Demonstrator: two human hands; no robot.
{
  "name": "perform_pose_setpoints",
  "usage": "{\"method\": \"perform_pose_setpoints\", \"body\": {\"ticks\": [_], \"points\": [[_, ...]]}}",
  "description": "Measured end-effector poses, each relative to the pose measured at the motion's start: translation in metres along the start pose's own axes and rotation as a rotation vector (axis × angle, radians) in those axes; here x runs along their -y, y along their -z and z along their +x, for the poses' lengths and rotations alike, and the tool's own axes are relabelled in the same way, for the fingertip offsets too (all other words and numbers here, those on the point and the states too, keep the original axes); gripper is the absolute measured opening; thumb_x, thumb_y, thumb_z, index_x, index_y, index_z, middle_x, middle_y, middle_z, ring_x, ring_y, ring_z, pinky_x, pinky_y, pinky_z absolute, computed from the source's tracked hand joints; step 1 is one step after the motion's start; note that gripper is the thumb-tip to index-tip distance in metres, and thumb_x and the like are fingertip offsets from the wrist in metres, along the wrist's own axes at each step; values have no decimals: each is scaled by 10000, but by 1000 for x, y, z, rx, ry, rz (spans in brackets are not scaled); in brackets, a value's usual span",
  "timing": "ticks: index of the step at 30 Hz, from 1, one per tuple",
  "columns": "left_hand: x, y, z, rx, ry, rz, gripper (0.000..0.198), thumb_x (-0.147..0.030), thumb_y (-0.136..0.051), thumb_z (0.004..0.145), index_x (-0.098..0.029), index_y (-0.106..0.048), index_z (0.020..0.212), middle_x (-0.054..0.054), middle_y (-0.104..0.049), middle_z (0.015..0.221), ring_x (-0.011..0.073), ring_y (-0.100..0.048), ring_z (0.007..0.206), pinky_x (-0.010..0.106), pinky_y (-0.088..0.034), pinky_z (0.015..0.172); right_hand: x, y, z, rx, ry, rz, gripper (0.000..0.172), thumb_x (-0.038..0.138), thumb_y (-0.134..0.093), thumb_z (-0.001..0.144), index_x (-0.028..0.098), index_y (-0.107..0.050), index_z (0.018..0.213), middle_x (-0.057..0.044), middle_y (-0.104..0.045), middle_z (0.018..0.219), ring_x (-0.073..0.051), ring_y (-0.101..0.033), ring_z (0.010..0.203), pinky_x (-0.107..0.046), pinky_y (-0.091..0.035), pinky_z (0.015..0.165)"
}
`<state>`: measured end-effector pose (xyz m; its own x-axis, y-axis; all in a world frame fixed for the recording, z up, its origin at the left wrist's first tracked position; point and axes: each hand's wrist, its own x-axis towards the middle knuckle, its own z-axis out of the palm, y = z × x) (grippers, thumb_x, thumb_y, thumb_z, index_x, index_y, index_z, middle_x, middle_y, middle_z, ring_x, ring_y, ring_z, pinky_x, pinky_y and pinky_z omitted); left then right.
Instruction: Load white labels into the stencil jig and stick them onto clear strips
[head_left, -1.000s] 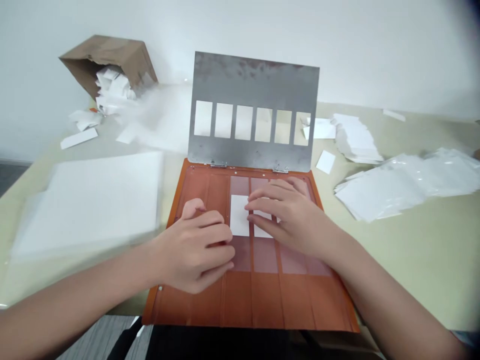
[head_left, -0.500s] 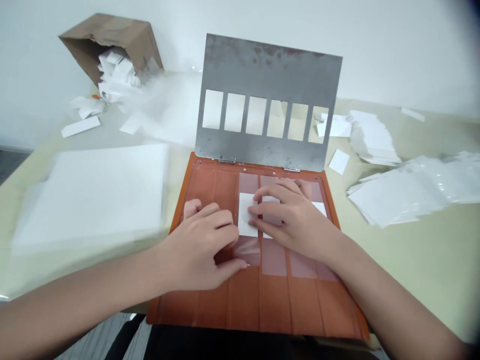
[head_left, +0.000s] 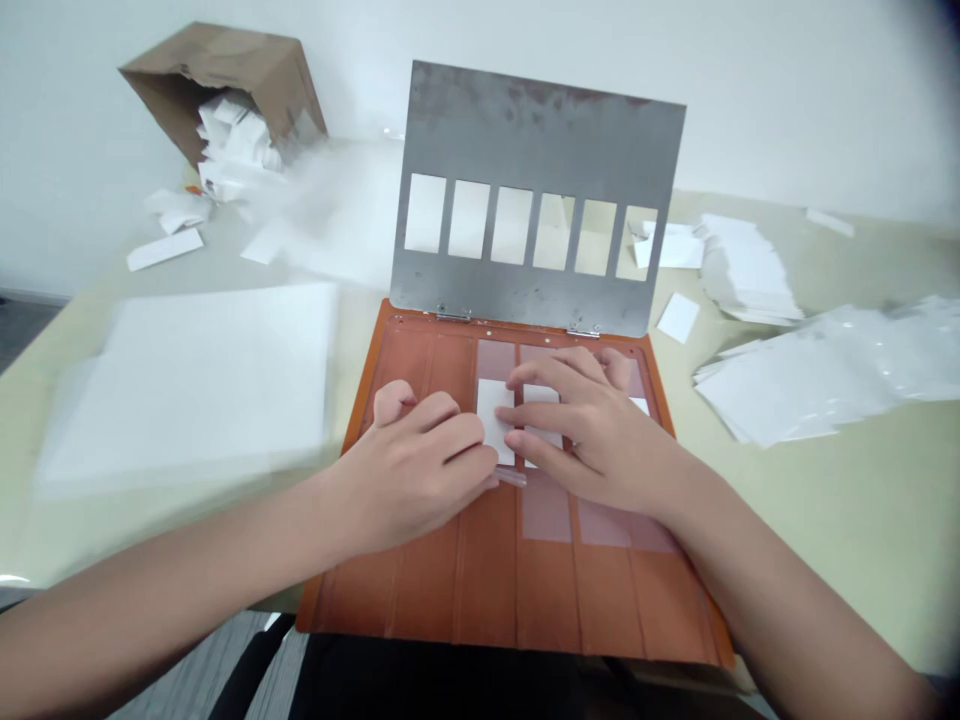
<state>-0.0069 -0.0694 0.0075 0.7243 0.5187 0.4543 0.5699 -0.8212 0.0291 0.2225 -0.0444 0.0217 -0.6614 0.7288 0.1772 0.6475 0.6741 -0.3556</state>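
Note:
An orange tray (head_left: 420, 600) with lengthwise grooves lies in front of me, its grey metal lid (head_left: 525, 130) with a row of rectangular windows standing raised on hinges. Clear film strips (head_left: 546, 512) lie in several grooves, with white cards on top. My left hand (head_left: 416, 470) pinches the near end of one strip, a folded bit of film (head_left: 511, 478) showing at the lower edge of a white card (head_left: 493, 410). Fingers spread, my right hand (head_left: 592, 425) rests its fingertips on that card's right side and partly covers a neighbouring card (head_left: 541, 455).
A tipped cardboard box (head_left: 247, 55) spills white paper pieces (head_left: 232, 150) at the back left. Large white sheets (head_left: 217, 380) lie left of the tray. To the right are a card stack (head_left: 746, 270), a loose card (head_left: 679, 317) and clear-bagged white sheets (head_left: 787, 380).
My left hand has moved up and slightly right, folding the near end of the film strip up to the card's lower edge. My right hand stays on the card almost unmoved.

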Motion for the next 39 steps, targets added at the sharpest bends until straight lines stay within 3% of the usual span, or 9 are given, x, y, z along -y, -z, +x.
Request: {"method": "perform_pose_setpoints", "body": {"ticks": [4,9,16,23,28,32,35,39], "points": [[6,-6,3,20,80,25,248,-200,-517,992,-186,-581,753,-2,-630,753,169,-507,757,381,-210,680,0,1,-1,-7,18,6,368,446,-457,1004,245,-756,930,-77,-658,1145,-256,-522,1072,-471,-247,921],[9,-10,3,60,154,16,159,-274,-532,984,-184,-609,879,14,-650,833,184,-520,773,377,-228,701,-1,-1,-2,-3,41,-30,332,550,-633,877,246,-752,941,-80,-656,1165,-284,-525,1097,-478,-252,931],[5,-12,4,55,186,69,175,-314,-499,1013,-176,-592,956,24,-640,833,196,-503,762,366,-235,703,-2,-6,-2,-35,46,-39,192,402,-637,910,251,-745,958,-84,-658,1174,-274,-531,1092,-470,-263,924],[2,-4,4,30,201,114,150,-279,-483,1029,-181,-578,969,24,-650,833,177,-507,737,364,-230,677,-2,-6,-1,-41,48,-53,207,372,-587,957,241,-738,900,-76,-663,1134,-259,-532,1079,-459,-268,917],[-12,7,-1,-49,91,111,98,-169,-529,976,-177,-604,914,18,-663,820,173,-550,736,366,-286,674,-2,-7,-1,-54,37,-43,193,319,-587,954,241,-733,856,-67,-669,1140,-258,-535,1080,-467,-265,925],[-27,5,-6,21,-6,38,234,-298,-502,999,-129,-663,980,51,-702,903,219,-627,876,414,-384,811,-3,-7,-1,-49,35,-37,183,307,-590,956,251,-736,861,-61,-668,1140,-263,-528,1089,-481,-255,935],[-33,2,-9,82,-17,31,429,-411,-443,1019,-61,-657,1144,121,-714,1077,262,-631,1023,443,-398,932,-4,-8,-1,-63,45,-41,184,291,-577,966,260,-741,887,-56,-672,1134,-258,-532,1088,-484,-251,938],[-37,0,-12,97,-1,54,538,-494,-422,1017,-43,-656,1191,139,-710,1159,282,-624,1086,437,-387,1012,-4,-10,0,-81,33,-33,213,269,-558,975,257,-733,855,-45,-684,1111,-245,-543,1074,-474,-248,933]]}}
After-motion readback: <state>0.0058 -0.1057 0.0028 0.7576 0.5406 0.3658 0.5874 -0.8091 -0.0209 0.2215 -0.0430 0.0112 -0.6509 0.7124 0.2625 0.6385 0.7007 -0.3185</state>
